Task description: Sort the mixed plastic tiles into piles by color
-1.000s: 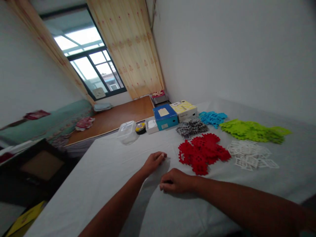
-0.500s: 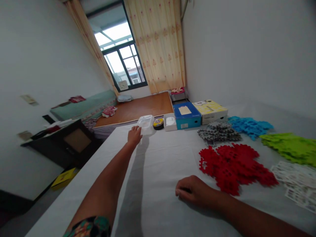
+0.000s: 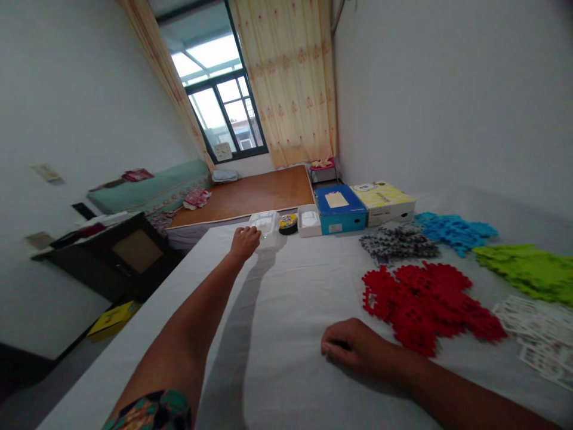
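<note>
My left hand (image 3: 246,240) reaches to the far end of the white-covered table, its fingers bent over the near left corner of a clear plastic container (image 3: 267,230). The fingertips are partly hidden against the container. My right hand (image 3: 344,346) rests on the cloth in a loose fist, and I see nothing in it. Just beyond it lies a pile of red interlocking plastic pieces (image 3: 421,298). Right of the container stand a round black tin with a yellow top (image 3: 288,224) and a small white box (image 3: 308,222).
A blue box (image 3: 340,209) and a yellow box (image 3: 385,202) stand at the table's far right. Grey pieces (image 3: 398,240), blue pieces (image 3: 456,232), green pieces (image 3: 528,269) and white pieces (image 3: 537,334) lie in piles along the right. A dark cabinet (image 3: 129,257) stands left of the table.
My left hand has moved slightly right and its fingers have bent onto the container's corner. The right hand stays in its fist on the cloth. The view has shifted slightly.
</note>
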### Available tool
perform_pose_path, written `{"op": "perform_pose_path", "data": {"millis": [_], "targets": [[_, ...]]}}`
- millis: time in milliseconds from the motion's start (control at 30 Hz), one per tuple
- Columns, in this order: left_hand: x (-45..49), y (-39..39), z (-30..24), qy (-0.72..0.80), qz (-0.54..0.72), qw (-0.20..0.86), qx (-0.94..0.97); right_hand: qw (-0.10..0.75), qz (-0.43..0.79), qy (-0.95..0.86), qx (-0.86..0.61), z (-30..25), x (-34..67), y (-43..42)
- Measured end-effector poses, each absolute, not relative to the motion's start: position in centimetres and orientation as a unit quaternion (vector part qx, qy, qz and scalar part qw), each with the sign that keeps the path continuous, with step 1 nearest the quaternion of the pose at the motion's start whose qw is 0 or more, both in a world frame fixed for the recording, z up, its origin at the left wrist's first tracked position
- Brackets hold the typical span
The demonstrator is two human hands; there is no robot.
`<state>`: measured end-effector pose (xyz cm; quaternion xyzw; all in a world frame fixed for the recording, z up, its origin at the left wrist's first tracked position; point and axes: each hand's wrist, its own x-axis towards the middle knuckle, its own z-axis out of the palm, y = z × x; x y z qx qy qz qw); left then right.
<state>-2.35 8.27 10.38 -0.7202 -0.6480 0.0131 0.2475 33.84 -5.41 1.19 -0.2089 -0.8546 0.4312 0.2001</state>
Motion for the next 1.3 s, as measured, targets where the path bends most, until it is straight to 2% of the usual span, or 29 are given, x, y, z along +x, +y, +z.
{"op": "perform_pose_path", "data": {"millis": [267,500,667,900,1000,1100,1300], "targets": [[2.1,-2.5,10.1,-0.578,0.041,0.256,-0.774,0.216,0.421,-0.858,-0.199,1.4,33.9,-5.1],[7.3,-9.1,10.1,-0.509,-0.032,0.266,-0.818,0.321,0.397,-0.807,-0.297,2.2,34.9,-3.3],[9.3,-10.7,11.9,-0.515,-0.117,0.286,-0.8,0.34,0.368,-0.806,-0.315,2.2,35.2,-3.2],[5.0,-10.9,12.2,-0.619,-0.338,0.32,-0.633,0.325,0.34,-0.835,-0.285,1.1,35.3,-3.4],[2.5,-11.2,11.3,-0.673,-0.414,0.277,-0.547,0.334,0.32,-0.837,-0.293,1.3,35.0,-4.1],[1.0,-11.7,10.4,-0.697,-0.481,0.196,-0.495,0.302,0.269,-0.867,-0.293,2.0,33.8,-5.2],[1.7,-13.5,8.6,-0.659,-0.642,-0.13,-0.371,0.195,0.19,-0.91,-0.311,3.6,30.9,-5.2]]}}
